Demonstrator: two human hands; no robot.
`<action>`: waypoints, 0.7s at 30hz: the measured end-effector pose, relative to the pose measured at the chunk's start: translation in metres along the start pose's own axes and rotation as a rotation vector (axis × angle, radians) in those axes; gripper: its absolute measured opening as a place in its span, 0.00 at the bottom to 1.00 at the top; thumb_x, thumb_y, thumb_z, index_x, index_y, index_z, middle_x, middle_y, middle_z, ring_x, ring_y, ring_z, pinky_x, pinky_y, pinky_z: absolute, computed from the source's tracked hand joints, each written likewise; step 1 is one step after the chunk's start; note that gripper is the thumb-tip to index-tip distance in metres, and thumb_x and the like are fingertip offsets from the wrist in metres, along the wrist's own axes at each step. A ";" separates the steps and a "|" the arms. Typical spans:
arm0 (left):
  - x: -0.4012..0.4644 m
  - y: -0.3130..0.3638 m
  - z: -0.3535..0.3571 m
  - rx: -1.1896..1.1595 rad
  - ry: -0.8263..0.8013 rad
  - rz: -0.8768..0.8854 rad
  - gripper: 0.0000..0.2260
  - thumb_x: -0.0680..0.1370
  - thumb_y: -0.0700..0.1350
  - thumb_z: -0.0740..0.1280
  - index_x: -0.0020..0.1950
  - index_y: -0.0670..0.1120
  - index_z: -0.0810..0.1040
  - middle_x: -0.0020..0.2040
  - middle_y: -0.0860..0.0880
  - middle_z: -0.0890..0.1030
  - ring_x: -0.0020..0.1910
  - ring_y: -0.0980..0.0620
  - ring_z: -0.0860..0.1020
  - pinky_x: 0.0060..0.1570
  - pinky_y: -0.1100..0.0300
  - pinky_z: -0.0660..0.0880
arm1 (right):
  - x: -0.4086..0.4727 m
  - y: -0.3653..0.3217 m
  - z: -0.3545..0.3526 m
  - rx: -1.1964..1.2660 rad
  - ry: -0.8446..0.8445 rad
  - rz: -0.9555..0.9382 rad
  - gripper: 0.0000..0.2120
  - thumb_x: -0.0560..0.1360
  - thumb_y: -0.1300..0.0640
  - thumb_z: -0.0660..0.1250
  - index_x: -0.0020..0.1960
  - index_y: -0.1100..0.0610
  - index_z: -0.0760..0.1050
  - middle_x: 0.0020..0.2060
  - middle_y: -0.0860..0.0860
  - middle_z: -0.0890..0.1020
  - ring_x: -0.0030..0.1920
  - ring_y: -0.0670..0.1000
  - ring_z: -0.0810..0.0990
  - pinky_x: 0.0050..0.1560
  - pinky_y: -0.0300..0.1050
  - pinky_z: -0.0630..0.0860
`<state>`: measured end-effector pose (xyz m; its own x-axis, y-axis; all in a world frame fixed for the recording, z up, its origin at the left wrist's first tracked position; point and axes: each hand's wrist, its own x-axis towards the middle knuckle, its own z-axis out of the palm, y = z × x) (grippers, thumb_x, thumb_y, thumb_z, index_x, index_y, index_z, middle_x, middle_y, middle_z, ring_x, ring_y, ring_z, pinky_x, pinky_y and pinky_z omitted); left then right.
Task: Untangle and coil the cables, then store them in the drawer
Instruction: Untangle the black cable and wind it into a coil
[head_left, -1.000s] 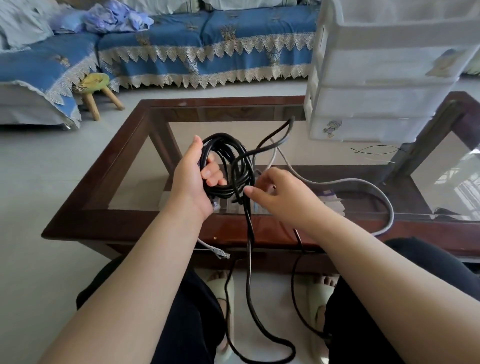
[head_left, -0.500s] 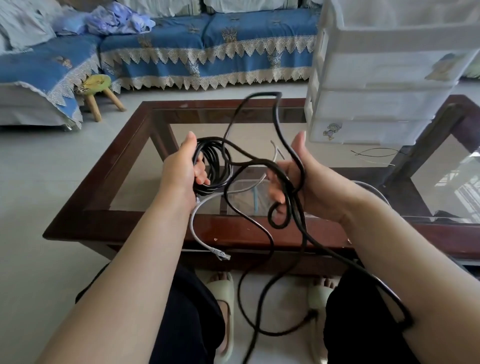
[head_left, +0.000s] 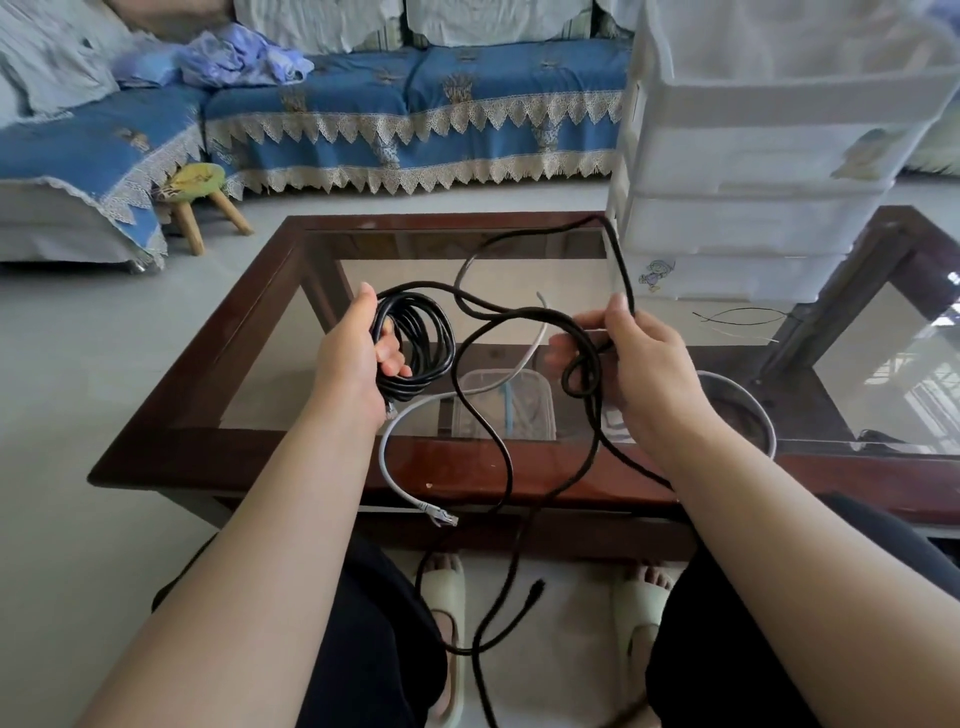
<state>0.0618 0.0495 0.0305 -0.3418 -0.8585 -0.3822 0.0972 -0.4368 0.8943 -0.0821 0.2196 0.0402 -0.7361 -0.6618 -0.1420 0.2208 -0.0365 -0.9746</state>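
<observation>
Coiling is under way: above the glass table (head_left: 249, 358) the left hand (head_left: 353, 358) grips the coiled black cable (head_left: 415, 338), the right hand (head_left: 639, 364) pinches its loose, looping length, likely to be wound on next.

Black cable (head_left: 415, 343) part coiled, loose loops tangled with grey cable (head_left: 395, 441)

— Any writing, brand or number you can read here?
— None. The white drawer unit (head_left: 748, 156) carries only small cartoon stickers (head_left: 655, 274), without legible letters.
— And the cables?
— No print that can be made out.
</observation>
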 end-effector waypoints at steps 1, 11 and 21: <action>0.000 -0.001 0.001 -0.007 -0.009 0.005 0.23 0.78 0.63 0.61 0.32 0.48 0.69 0.21 0.54 0.64 0.19 0.55 0.62 0.28 0.60 0.66 | 0.001 0.001 0.000 0.047 0.030 0.010 0.17 0.83 0.50 0.54 0.45 0.59 0.75 0.33 0.56 0.84 0.34 0.55 0.81 0.36 0.47 0.79; -0.006 0.013 -0.013 -0.195 -0.014 0.126 0.24 0.79 0.63 0.59 0.30 0.49 0.69 0.22 0.54 0.62 0.21 0.56 0.60 0.28 0.62 0.65 | -0.001 -0.011 -0.029 -0.571 -0.729 0.472 0.35 0.63 0.26 0.53 0.42 0.57 0.74 0.22 0.50 0.62 0.22 0.47 0.58 0.22 0.35 0.57; -0.017 0.000 0.003 0.206 -0.082 0.286 0.22 0.81 0.61 0.58 0.38 0.44 0.71 0.20 0.52 0.63 0.20 0.53 0.62 0.30 0.58 0.67 | -0.009 0.017 -0.007 -0.621 0.035 -1.076 0.10 0.77 0.62 0.62 0.56 0.65 0.75 0.51 0.52 0.78 0.51 0.49 0.78 0.53 0.41 0.75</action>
<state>0.0651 0.0644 0.0375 -0.4030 -0.9101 -0.0970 0.0120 -0.1113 0.9937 -0.0766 0.2304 0.0237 -0.3741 -0.4944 0.7846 -0.8382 -0.1817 -0.5141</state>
